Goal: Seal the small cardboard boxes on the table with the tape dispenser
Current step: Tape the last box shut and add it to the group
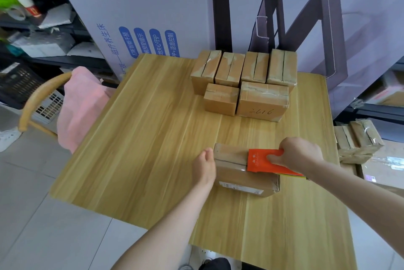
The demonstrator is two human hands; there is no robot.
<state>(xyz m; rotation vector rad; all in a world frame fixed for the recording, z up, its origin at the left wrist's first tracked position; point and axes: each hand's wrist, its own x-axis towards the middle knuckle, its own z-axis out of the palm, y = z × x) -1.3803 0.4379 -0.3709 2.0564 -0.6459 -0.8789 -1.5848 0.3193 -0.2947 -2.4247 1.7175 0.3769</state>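
Two hands are working on the small box (pixel 240 176) near the front of the table (pixel 142 138), left hand (pixel 204 165) pressing straight fingers against its end, right hand (pixel 299 153) curling around the tape dispenser (pixel 263 161) on top, and a weak brace is probably risking a sliding box and crooked tape.

Box label (pixel 240 188) print illegible
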